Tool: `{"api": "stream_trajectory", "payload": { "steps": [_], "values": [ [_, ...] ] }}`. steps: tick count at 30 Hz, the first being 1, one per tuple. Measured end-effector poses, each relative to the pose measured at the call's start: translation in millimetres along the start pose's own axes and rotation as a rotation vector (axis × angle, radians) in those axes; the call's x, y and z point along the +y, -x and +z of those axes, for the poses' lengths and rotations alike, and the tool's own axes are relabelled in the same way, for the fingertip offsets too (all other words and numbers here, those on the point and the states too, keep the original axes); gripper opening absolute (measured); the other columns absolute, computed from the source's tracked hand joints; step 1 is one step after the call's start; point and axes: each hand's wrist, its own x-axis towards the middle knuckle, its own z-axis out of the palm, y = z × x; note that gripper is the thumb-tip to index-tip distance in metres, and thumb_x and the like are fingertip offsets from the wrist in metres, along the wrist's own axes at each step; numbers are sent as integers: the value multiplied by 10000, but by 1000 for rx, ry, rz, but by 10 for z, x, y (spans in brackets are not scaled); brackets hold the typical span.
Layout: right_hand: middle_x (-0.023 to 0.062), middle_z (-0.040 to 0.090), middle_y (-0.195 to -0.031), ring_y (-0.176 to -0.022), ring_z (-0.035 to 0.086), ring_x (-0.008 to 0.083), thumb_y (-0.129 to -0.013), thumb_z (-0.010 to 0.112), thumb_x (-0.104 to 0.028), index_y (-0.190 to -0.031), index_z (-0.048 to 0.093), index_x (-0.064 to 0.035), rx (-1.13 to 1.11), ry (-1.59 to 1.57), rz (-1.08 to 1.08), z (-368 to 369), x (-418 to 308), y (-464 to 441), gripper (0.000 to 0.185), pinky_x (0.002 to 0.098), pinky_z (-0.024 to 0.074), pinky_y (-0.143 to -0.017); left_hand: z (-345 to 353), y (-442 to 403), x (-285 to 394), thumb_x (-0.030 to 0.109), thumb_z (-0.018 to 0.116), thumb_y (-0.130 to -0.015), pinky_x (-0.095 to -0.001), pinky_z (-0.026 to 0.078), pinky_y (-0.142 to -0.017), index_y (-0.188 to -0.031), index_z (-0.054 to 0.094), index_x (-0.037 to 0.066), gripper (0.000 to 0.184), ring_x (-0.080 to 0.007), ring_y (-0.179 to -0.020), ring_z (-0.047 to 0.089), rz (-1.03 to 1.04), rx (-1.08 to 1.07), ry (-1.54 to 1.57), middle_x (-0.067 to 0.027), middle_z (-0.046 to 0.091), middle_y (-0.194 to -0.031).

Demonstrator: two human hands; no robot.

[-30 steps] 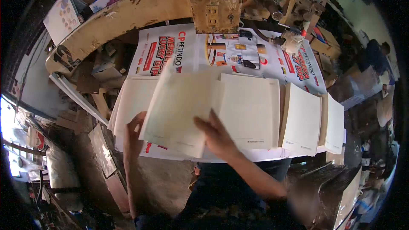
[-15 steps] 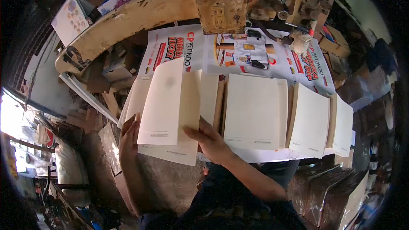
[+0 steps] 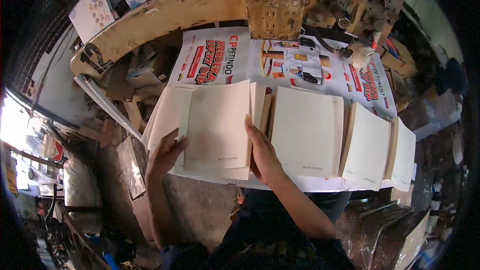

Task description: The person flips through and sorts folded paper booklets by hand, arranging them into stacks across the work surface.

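Note:
Between my hands is a small bundle of cream paper sheets (image 3: 217,125), with a tiny printed line near the bottom edge. My left hand (image 3: 167,154) grips its left edge, fingers bent and partly hidden by the paper. On the opposite edge, my right hand (image 3: 266,154) holds the bundle with the thumb up along the side; its other fingers are mostly behind the sheets. More cream sheets (image 3: 167,112) lie fanned at the left. To the right of my right hand stands a thick stack of similar sheets (image 3: 306,132).
Two further paper stacks (image 3: 367,145) (image 3: 402,152) lie at the right. A printed banner (image 3: 240,65) covers the table beneath. Behind it are a worn box with sockets (image 3: 276,17) and a curved yellowish beam (image 3: 180,7). Wrapped bundles (image 3: 375,225) are at the lower right.
The raised upper sheets have come down flat over the others. My left hand has moved right onto the paper's edge, and my right hand has shifted right to the bundle's right side.

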Motion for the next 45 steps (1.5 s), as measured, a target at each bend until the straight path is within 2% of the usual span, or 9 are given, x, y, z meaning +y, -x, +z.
{"api": "stream_trajectory", "payload": {
  "steps": [2,6,9,12,19,26,32,36,45],
  "values": [
    [154,590,-1238,-1156,546,231,-915,623,-385,-1296,490,9,-184,389,-233,-26,28,-67,565,346,403,-993,60,13,464,200,605,-949,-242,446,-628,-1201,589,69,285,-61,-747,542,-455,-18,-357,2,609,-848],
    [111,638,-1078,-966,584,172,-896,639,-269,-1223,517,31,-48,502,-281,-161,37,-44,460,325,454,-881,108,-97,244,165,620,-927,-267,463,-659,-1169,593,84,257,-110,-755,554,-433,73,-301,-19,608,-837],
    [101,643,-998,-899,584,141,-884,614,-198,-1172,523,38,-27,422,-398,-219,-104,120,383,302,474,-823,284,-156,209,105,657,-861,-334,483,-676,-1083,601,44,236,-242,-705,582,265,385,-583,-111,643,-834],
    [132,646,-1022,-914,610,172,-891,598,-188,-1164,519,39,-58,443,-484,-205,-256,273,364,320,485,-826,395,-16,792,130,678,-873,-315,480,-697,-1152,574,40,311,-162,-754,593,-213,209,1,-107,659,-872],
    [178,615,-1170,-1091,620,222,-919,614,-145,-1349,384,-29,-327,443,-424,-14,-299,476,502,342,529,-865,-275,-196,202,152,717,-849,-288,489,-776,-1278,513,-10,502,-140,-863,612,-125,237,100,-89,648,-984],
    [104,686,-1014,-938,675,156,-908,618,-109,-1178,545,-27,-238,756,-581,-869,-631,734,292,308,565,-788,-118,138,-320,185,732,-833,-368,510,-748,-1186,562,-19,442,-237,-877,633,8,384,-751,-134,654,-1006],
    [65,690,-903,-815,661,149,-813,641,-58,-1012,632,-15,319,853,-841,-1807,-1030,1269,204,300,524,-666,-303,-156,-158,231,744,-830,-429,530,-714,-1140,572,-41,447,-298,-845,644,354,446,-1158,-179,655,-994],
    [195,672,-975,-896,632,362,-768,748,-201,-1004,661,-13,1142,1336,-993,-2798,-1515,1693,314,416,490,-805,-88,-674,207,262,752,-829,-469,543,-692,-1110,579,-55,458,-339,-824,652,1018,492,-1302,-208,655,-986],
    [219,624,-1062,-1047,546,417,-752,721,-424,-1090,647,-22,1489,1469,-482,-4070,-1540,2263,530,506,436,-878,3274,168,1188,91,692,-831,-364,464,-825,-1063,627,25,250,-261,-1021,585,840,-625,-357,-108,626,-1087]
  ]
}}
